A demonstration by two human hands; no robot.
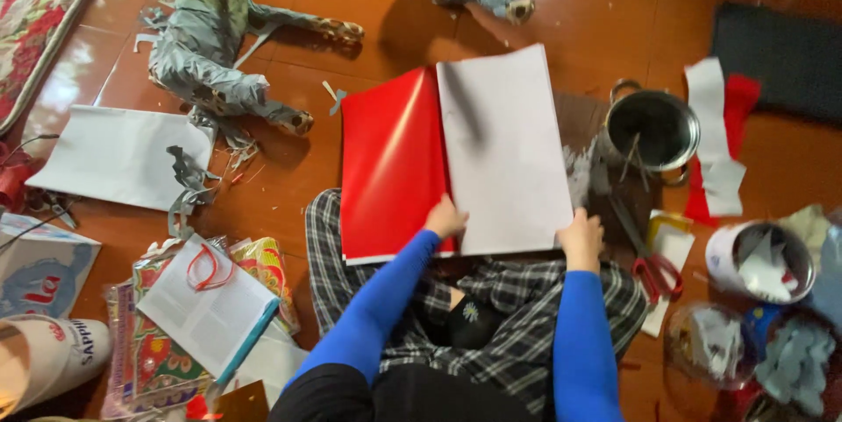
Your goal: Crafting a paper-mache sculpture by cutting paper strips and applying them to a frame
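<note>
In the head view we sit cross-legged on the reddish floor (614,27) with a stack of large paper across our lap. Our left hand (445,218) is closed over the lower edge where the red sheet (390,163) meets the white sheet (504,150). Our right hand (581,238) grips the white sheet's lower right corner, fingers curled over the edge. The white sheet lies on top, tilted and overlapping the red one, and reaches toward the metal pot (653,131).

As we judge it, the paper work has barely started on these sheets: both look whole and uncut, and the red-handled scissors (647,255) lie untouched on the floor just beside our right hand. Two animal figures (219,36) wrapped in grey strips lie further off and look largely covered, with woven parts bare at the legs.

Several things are hard to make out. Our fingertips are hidden under the paper, so we cannot tell how many sheets each hand pinches. What lies under the stack is covered. The second figure is cut off at the top edge. The contents of the pot and of the round containers (763,260) at the right are blurred scraps.
</note>
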